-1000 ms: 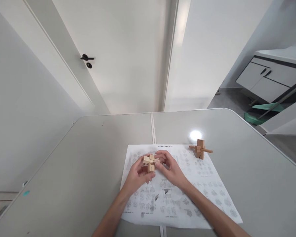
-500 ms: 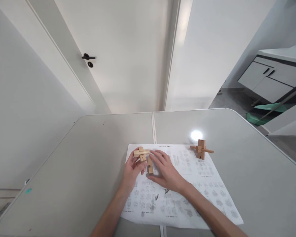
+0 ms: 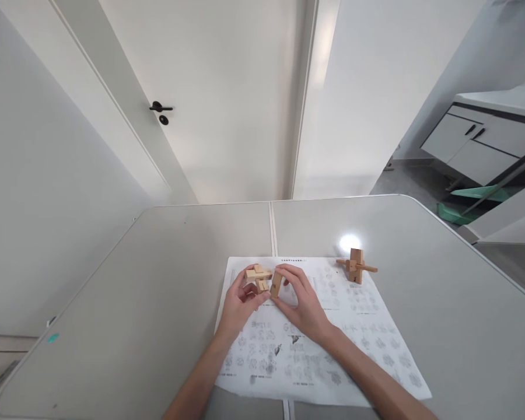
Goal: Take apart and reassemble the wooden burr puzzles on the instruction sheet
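My left hand (image 3: 237, 303) is closed on a pale wooden puzzle cross (image 3: 258, 275), held just above a printed instruction sheet (image 3: 332, 344). My right hand (image 3: 298, 302) pinches a single wooden puzzle bar (image 3: 276, 285) right next to the cross, its upper end almost touching it. A darker assembled wooden puzzle (image 3: 356, 265) stands on the sheet's far right corner, away from both hands.
The sheet lies on a grey table (image 3: 135, 303) with a seam down its middle. A white door with a black handle (image 3: 160, 108) and walls rise behind. Grey cabinets (image 3: 481, 146) and a green dustpan (image 3: 459, 207) are at the right.
The puzzle held whole in both hands came apart: one bar lay on the sheet under my right hand, and now my right hand has lifted it beside the cross in my left.
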`<control>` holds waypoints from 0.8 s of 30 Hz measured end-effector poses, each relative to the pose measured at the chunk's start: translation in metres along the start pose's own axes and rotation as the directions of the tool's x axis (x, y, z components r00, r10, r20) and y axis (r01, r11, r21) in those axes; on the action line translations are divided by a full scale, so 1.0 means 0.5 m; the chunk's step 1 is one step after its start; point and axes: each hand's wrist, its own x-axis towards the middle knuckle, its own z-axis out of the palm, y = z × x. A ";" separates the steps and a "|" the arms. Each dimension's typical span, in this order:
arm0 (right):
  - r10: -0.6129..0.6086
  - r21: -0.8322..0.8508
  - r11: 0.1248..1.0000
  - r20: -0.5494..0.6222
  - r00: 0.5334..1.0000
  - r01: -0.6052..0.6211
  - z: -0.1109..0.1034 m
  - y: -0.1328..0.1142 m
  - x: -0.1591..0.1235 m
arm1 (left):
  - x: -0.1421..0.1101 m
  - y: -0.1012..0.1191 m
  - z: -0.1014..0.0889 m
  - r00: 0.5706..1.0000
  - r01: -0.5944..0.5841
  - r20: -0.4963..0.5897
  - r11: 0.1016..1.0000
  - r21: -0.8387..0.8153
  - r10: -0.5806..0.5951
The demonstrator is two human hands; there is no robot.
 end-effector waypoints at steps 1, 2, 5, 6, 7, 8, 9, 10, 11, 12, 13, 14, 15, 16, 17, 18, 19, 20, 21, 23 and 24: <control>-0.015 -0.011 1.000 0.002 1.000 0.015 0.000 -0.003 0.000 | -0.001 0.001 0.000 1.000 0.001 0.017 1.000 0.024 -0.002; -0.029 -0.021 0.999 0.005 1.000 0.029 -0.001 -0.005 0.000 | -0.002 0.003 0.000 0.999 0.002 0.035 0.999 0.049 -0.004; -0.072 -0.044 0.996 -0.002 0.997 0.072 -0.003 -0.013 0.001 | -0.003 0.006 -0.003 0.997 -0.002 0.078 0.994 0.113 -0.007; -0.086 -0.051 0.995 -0.010 0.996 0.085 -0.004 -0.015 0.001 | -0.003 0.006 -0.005 0.996 -0.005 0.091 0.992 0.123 -0.006; -0.097 -0.057 0.994 -0.018 0.995 0.096 -0.004 -0.017 0.001 | -0.002 0.006 -0.006 0.995 -0.013 0.105 0.992 0.125 0.000; -0.107 -0.064 0.992 -0.027 0.994 0.105 -0.004 -0.020 0.001 | -0.002 0.005 -0.007 0.993 -0.020 0.118 0.992 0.122 0.006; -0.116 -0.069 0.991 -0.034 0.993 0.113 -0.004 -0.022 0.001 | -0.002 0.005 -0.008 0.992 -0.028 0.129 0.993 0.118 0.013; -0.122 -0.073 0.990 -0.041 0.992 0.119 -0.003 -0.024 0.001 | -0.002 0.004 -0.008 0.990 -0.034 0.139 0.993 0.116 0.017; -0.129 -0.077 0.989 -0.043 0.991 0.126 -0.002 -0.025 0.000 | -0.003 0.005 -0.008 0.989 -0.036 0.150 0.992 0.121 0.018; -0.139 -0.080 0.988 -0.040 0.989 0.135 -0.001 -0.026 -0.001 | -0.003 0.006 -0.008 0.986 -0.034 0.163 0.990 0.135 0.012; -0.149 -0.085 0.986 -0.032 0.988 0.146 0.000 -0.026 -0.002 | -0.004 0.007 -0.008 0.984 -0.030 0.180 0.988 0.152 0.002; -0.162 -0.092 0.983 -0.020 0.987 0.160 0.001 -0.026 -0.003 | -0.005 0.009 -0.007 0.980 -0.028 0.198 0.985 0.170 -0.006; -0.174 -0.101 0.980 -0.004 0.985 0.172 0.001 -0.025 -0.003 | -0.006 0.011 -0.007 0.977 -0.028 0.215 0.982 0.185 -0.013; -0.182 -0.110 0.977 0.010 0.983 0.182 0.002 -0.024 -0.004 | -0.006 0.013 -0.007 0.974 -0.029 0.227 0.981 0.194 -0.016; -0.185 -0.118 0.975 0.024 0.982 0.187 0.002 -0.022 -0.004 | -0.007 0.014 -0.007 0.971 -0.031 0.237 0.980 0.198 -0.017; -0.180 -0.122 0.975 0.037 0.983 0.183 0.002 -0.021 -0.004 | -0.007 0.015 -0.007 0.969 -0.034 0.245 0.980 0.198 -0.016; -0.169 -0.121 0.977 0.054 0.984 0.175 0.001 -0.020 -0.004 | -0.008 0.015 -0.006 0.968 -0.037 0.250 0.980 0.198 -0.014; -0.157 -0.116 0.980 0.071 0.985 0.164 0.000 -0.019 -0.003 | -0.008 0.015 -0.006 0.969 -0.037 0.247 0.979 0.199 -0.013; -0.144 -0.104 0.983 0.084 0.986 0.153 -0.001 -0.019 -0.002 | -0.008 0.014 -0.005 0.972 -0.036 0.236 0.979 0.200 -0.012; -0.106 -0.073 0.991 0.092 0.990 0.113 -0.003 -0.019 0.000 | -0.008 0.013 -0.003 0.981 -0.026 0.194 0.980 0.198 -0.013; -0.082 -0.054 0.995 0.083 0.993 0.086 -0.004 -0.020 0.002 | -0.008 0.013 -0.002 0.986 -0.018 0.168 0.981 0.192 -0.015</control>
